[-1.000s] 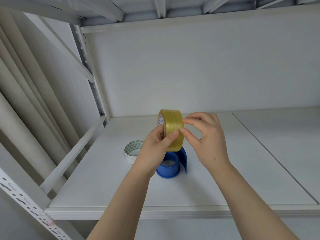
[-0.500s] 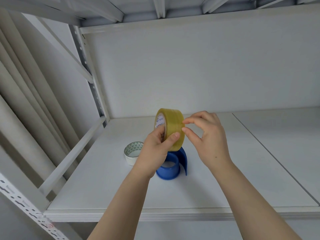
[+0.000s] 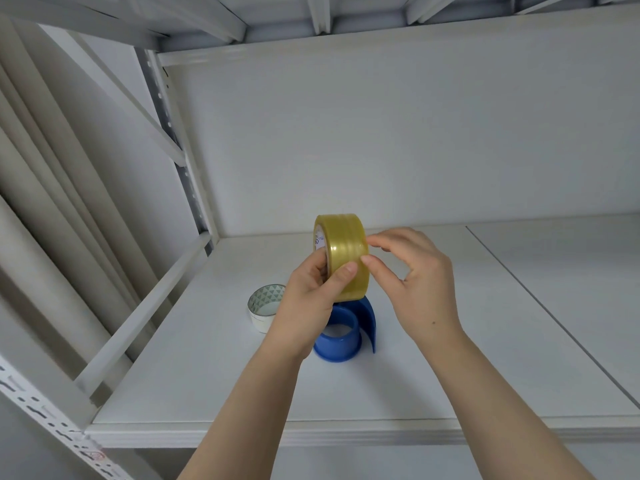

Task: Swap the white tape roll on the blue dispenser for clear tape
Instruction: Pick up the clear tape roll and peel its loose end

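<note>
My left hand [image 3: 308,306] grips the yellowish clear tape roll [image 3: 344,249] upright, thumb across its outer face, above the shelf. My right hand [image 3: 412,278] touches the roll's right edge with thumb and forefinger tips, the other fingers loosely curled. Below the roll the blue dispenser [image 3: 346,332] stands on the shelf with its hub bare. The white tape roll [image 3: 263,306], with a triangle pattern inside its core, lies flat on the shelf to the dispenser's left, partly hidden by my left hand.
The white shelf board [image 3: 450,358] has a seam running diagonally on the right. A slanted brace [image 3: 145,306] and upright post [image 3: 180,161] bound the left side. Another shelf [image 3: 346,15] hangs overhead. The front edge [image 3: 346,433] is near my forearms.
The clear roll has risen a little and turned in my left hand. My right fingertips have shifted along its right edge.
</note>
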